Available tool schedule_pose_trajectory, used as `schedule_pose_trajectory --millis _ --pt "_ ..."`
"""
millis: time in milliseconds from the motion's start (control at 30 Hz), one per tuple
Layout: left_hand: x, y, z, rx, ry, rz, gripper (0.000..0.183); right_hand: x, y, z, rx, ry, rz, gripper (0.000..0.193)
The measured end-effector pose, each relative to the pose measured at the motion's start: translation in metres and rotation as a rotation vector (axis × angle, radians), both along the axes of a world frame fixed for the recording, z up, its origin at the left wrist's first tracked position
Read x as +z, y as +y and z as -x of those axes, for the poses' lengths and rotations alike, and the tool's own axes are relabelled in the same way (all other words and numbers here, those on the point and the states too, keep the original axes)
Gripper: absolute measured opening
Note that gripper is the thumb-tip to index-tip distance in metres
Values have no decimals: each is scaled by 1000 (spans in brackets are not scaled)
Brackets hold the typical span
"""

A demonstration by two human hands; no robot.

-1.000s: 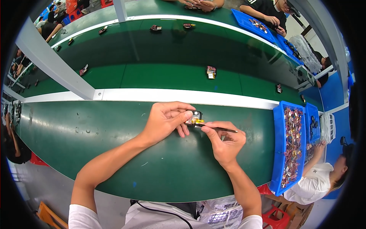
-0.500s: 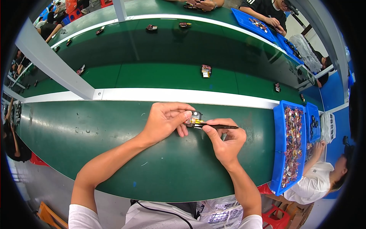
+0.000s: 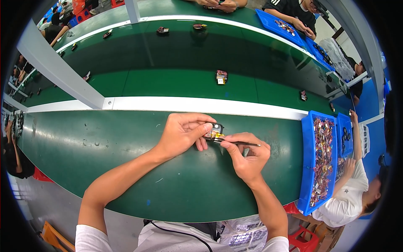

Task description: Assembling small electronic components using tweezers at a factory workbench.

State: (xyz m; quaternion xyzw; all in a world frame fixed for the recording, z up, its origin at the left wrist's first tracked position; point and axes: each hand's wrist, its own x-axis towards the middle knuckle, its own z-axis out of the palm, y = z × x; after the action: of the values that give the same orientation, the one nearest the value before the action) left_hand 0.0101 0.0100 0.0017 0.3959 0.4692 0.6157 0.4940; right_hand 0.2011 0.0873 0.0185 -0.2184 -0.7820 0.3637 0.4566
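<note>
Over the green bench (image 3: 126,138), near its far edge, my left hand (image 3: 181,131) pinches a small black casing (image 3: 215,131) — seemingly to steady it — while my right hand (image 3: 248,156) pinches a slim dark tool (image 3: 247,144), tip at the casing's near end.

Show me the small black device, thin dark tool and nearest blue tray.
Small black device (image 3: 215,132), head view: exposed middle.
Thin dark tool (image 3: 247,144), head view: its shaft.
Nearest blue tray (image 3: 307,161), head view: left wall.

One head-worn fisheye looks down and forward from above the near edge of the desk (image 3: 201,180), close up.
</note>
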Motion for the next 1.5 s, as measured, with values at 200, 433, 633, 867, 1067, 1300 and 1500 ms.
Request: schedule_pose_trajectory --millis 200,433,633,867,1067,1300,1500 --pt "0 0 0 -16 -4 23 23 6 -2 1 53 -17 -155 13" --pt "2 1 -2 -22 72 70 25 4 -4 3 47 -47 -311 15" --pt "7 -1 -4 -11 147 107 25 3 -6 2 46 -52 -328 16" --pt "8 -3 -6 29 219 147 20 1 -7 6 47 -60 -369 16" --pt "13 1 -5 44 233 193 18 5 -6 6 51 -76 -340 15" --pt "12 40 87 416 341 76 20 11 2 2 -57 29 -288 16" --pt "18 55 164 587 818 316 23 7 5 3 -60 20 -387 15"
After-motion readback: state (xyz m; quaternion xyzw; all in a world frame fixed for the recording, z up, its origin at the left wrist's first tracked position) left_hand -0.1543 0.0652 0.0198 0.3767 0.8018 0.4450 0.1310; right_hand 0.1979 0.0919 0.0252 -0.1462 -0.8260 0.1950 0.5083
